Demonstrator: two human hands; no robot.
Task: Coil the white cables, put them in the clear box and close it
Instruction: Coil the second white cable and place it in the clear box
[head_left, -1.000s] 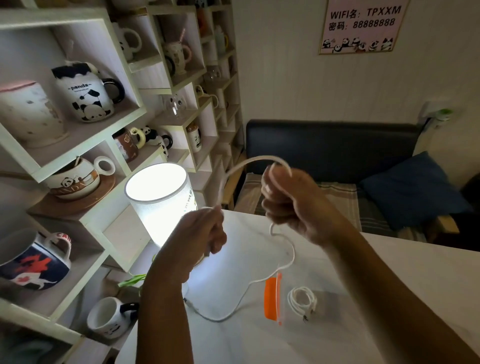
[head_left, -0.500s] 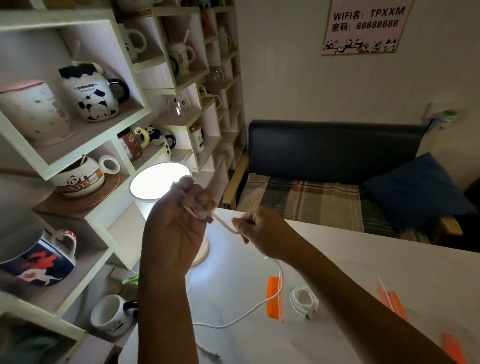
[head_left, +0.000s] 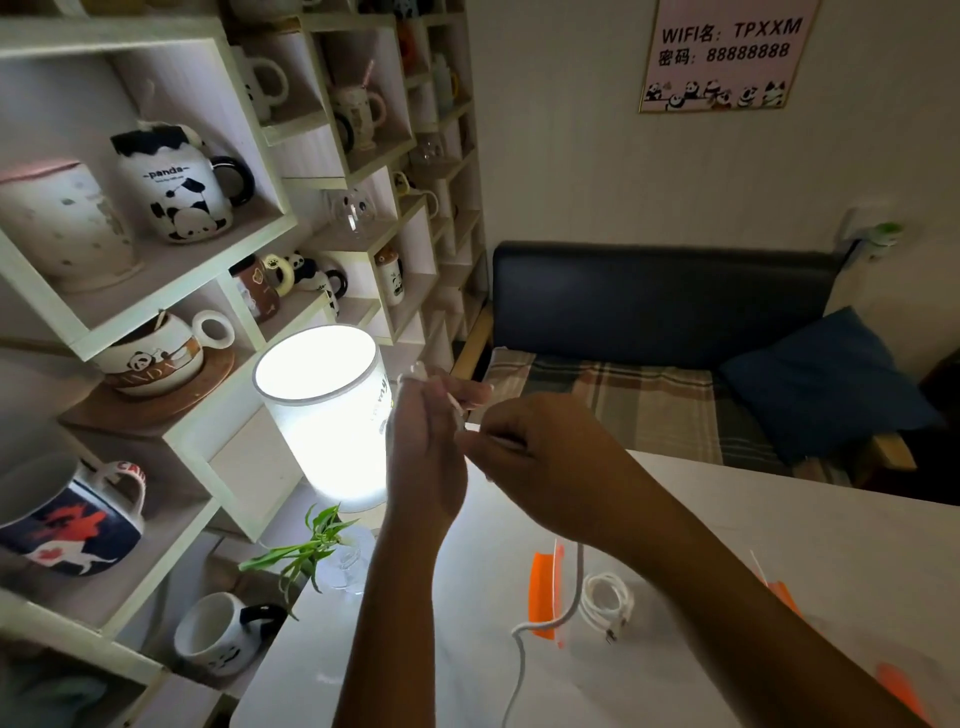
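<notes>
Both hands are raised above the white table (head_left: 779, 519), close together. My left hand (head_left: 423, 457) pinches one end of a white cable (head_left: 569, 608) near its fingertips. My right hand (head_left: 524, 462) grips the same cable just beside it. From under my right hand the cable hangs down, bends on the table and runs off the bottom edge. A second white cable (head_left: 605, 603), coiled, lies inside the clear box (head_left: 649, 649), which has orange clips (head_left: 540, 592) and stands open under my right forearm.
A lit white lamp (head_left: 324, 415) stands at the table's left edge, with a small green plant in a glass (head_left: 311, 556) beside it. Shelves of mugs (head_left: 176, 187) fill the left. A dark sofa (head_left: 665, 306) with a blue cushion lies beyond the table.
My hands have come together in front of the lamp; the wide loop held a second ago is gone. The loose cable on the table has been drawn up and now trails down toward me.
</notes>
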